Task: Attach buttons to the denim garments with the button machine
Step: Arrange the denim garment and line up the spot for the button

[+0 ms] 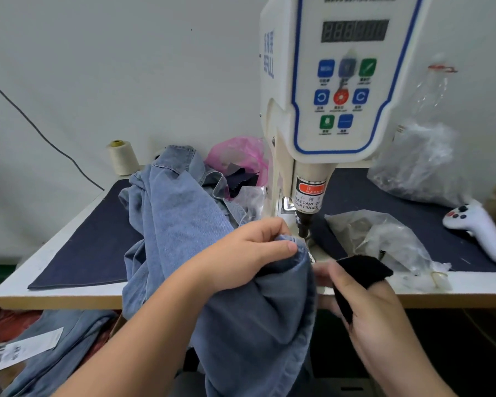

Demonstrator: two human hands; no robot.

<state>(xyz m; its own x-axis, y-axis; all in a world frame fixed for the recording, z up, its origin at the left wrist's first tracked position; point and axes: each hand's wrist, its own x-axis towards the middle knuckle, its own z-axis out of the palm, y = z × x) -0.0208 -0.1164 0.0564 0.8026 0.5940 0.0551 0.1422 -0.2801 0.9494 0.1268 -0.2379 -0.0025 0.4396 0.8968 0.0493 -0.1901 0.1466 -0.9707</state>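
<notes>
Head view. A denim garment (241, 310) is shown draped over the front edge of the tabletop (69, 296), its upper edge brought up just beside the punch (302, 227) of the button machine (341, 81). The edge of the garment is pinched by the left hand (249, 253), thumb on top and fingers curled round the fold, so that this grip is closed on the cloth. The right hand (364, 305) is seen just right of the garment, below the punch; a black sleeve (361, 279) is worn over one finger. Its fingers are curled and reach toward the hem, but whether cloth or a button is held cannot be told, since the fingertips are blurred and partly hidden by the denim.

A second heap of denim (169, 202) is laid on the tabletop behind the left hand. Clear bags (384, 239) lie right of the machine base, a white controller (481, 230) farther right, and a thread cone (122, 157) at the back left.

The denim is judged to be soft and limp, yet fairly heavy where it hangs, so that a pull away from the punch is to be expected. It is best held at the doubled hem on both sides of the button point, kept flat and taut, with fingers clear of the punch.
</notes>
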